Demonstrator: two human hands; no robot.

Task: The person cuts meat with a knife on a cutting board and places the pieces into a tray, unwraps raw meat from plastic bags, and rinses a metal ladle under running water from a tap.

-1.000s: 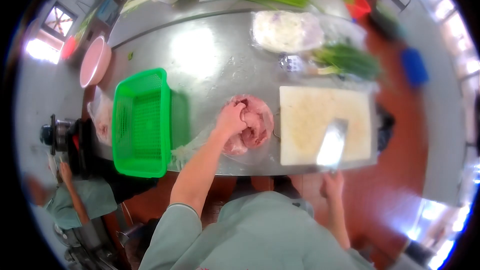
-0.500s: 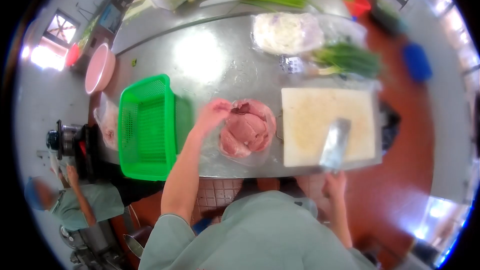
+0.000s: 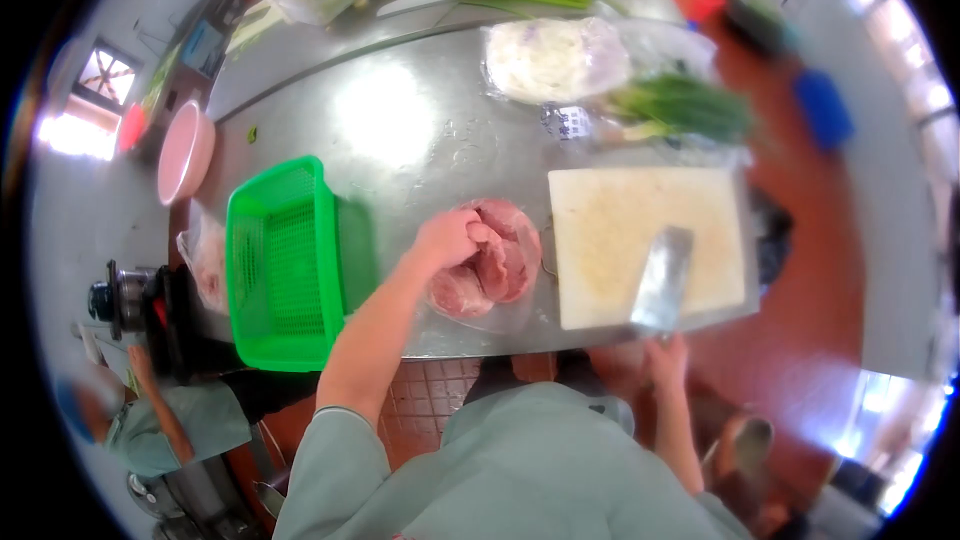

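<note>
When viewed from above, found the left hand [image 3: 440, 244] on a rounded, folded mass of raw pink meat [image 3: 495, 260]. Recorded the left fingers [image 3: 476, 228] as bent inward, partly closed, touching the top of the meat. Could not tell whether pinching a fold; tips partly hidden. Logged the meat beneath these fingers and spreading to their right and nearer side, on a grey metal table [image 3: 400, 185].

Saw the right hand [image 3: 665, 358] closed around the handle end of a broad, silvery metal cleaver [image 3: 663, 280]. Could not tell whether touching the pale rectangular cutting board [image 3: 620, 220] under the blade.

Noted dark characters on a white label [image 3: 568, 123] on clear plastic, beyond the left fingers and to the right; too blurred to read. Could make out no brand.

Could assign no clear long axis to the meat: nearly round, slightly stretched from near left to far right. Traced the cleaver's long axis away from the right fingers, leaning slightly rightward.

Placed a bright green perforated plastic basket [image 3: 322, 240] left of the left fingers, and a pale pink round bowl [image 3: 186, 153] farther out. Marked a leafy green bundle [image 3: 685, 105] beyond the board.
</note>
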